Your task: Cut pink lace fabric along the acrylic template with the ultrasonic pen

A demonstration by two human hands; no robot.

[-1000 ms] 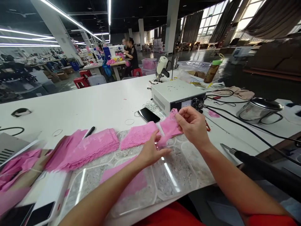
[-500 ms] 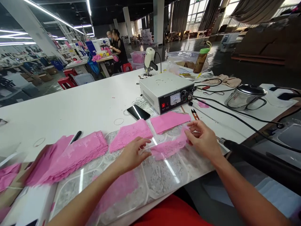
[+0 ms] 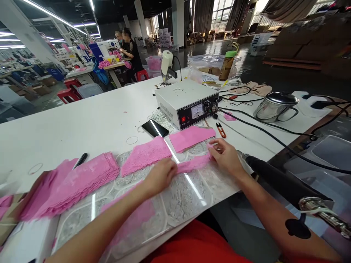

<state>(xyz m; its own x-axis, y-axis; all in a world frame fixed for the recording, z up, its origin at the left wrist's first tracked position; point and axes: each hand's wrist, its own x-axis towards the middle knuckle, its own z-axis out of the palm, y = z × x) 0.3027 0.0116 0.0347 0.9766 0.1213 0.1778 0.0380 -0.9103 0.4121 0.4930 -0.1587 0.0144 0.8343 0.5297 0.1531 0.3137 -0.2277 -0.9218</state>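
Observation:
A strip of pink lace fabric (image 3: 194, 163) stretches between my two hands, over the clear patterned mat (image 3: 189, 199). My left hand (image 3: 162, 176) is closed on its left end, and my right hand (image 3: 225, 155) pinches its right end. Just beyond it lie a scalloped pink lace piece (image 3: 148, 154) and a flat pink panel (image 3: 192, 138). A thick stack of pink lace pieces (image 3: 82, 182) rests to the left. Under my left forearm another pink piece (image 3: 137, 219) shows, partly hidden.
A grey control box (image 3: 189, 102) stands at the back, with a phone (image 3: 155, 128) beside it. Orange thread snips (image 3: 221, 130) lie beyond my right hand. A black handheld tool (image 3: 274, 179) with a cable sits at the right edge, near my right forearm. A glass mug (image 3: 275, 107) stands further right.
My left hand has closed on the left end of the lace strip, which is now drawn straighter. My right hand still holds the other end. The whole view has shifted slightly.

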